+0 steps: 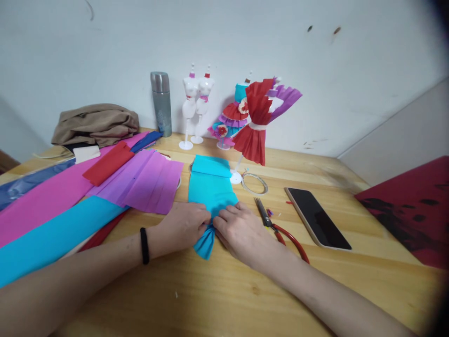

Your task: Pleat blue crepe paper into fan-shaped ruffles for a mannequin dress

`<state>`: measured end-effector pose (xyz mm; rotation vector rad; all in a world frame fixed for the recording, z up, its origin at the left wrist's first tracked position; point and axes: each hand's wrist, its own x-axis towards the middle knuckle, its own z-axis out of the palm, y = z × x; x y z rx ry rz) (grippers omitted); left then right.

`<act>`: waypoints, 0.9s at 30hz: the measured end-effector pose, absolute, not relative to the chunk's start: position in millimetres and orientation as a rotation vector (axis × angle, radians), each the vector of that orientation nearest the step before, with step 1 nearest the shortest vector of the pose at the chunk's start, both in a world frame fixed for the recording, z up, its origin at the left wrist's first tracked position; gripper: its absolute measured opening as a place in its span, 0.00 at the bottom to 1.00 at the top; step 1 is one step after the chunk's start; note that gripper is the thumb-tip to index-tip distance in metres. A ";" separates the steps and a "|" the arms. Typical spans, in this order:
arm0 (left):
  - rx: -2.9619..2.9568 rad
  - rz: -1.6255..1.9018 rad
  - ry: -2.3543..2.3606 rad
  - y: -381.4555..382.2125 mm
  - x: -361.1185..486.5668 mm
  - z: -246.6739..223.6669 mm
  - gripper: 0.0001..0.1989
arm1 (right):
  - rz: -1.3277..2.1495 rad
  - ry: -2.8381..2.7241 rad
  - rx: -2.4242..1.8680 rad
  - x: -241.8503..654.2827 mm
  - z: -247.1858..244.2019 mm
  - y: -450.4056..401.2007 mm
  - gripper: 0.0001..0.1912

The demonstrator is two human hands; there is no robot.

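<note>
A piece of turquoise crepe paper point(211, 185) lies on the wooden table in front of me, with a fold across its far end. Its near end is gathered into pleats that fan out below my fingers. My left hand point(184, 225) pinches the gather from the left, a black band around its wrist. From the right, my right hand point(238, 229) closes on the same gather, fingers curled over the paper. The two hands almost meet there, and their fingertips are partly hidden. To the right of my right hand lie scissors point(271, 224) with red handles.
Small mannequins point(190, 93) stand along the wall, one wearing a red paper dress point(257, 124). Purple crepe paper point(154, 185) and other coloured sheets cover the left side. A roll of tape point(255, 184), a phone point(317, 217), a thermos point(162, 105) and brown cloth point(96, 122) are around.
</note>
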<state>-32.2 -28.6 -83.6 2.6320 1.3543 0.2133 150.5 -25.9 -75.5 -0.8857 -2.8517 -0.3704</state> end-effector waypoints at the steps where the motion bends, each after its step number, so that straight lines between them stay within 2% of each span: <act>1: 2.623 0.216 1.356 -28.2 -32.2 -83.6 0.10 | -0.375 -2.853 -0.899 150.4 -76.3 -25.7 0.05; 15: 2.509 0.226 1.315 -25.9 -32.7 -83.3 0.08 | -0.171 -2.869 -1.057 149.1 -73.3 -23.5 0.01; 27: 2.585 0.212 1.367 -26.5 -32.3 -85.2 0.08 | -0.140 -2.890 -1.104 145.6 -73.5 -26.3 0.04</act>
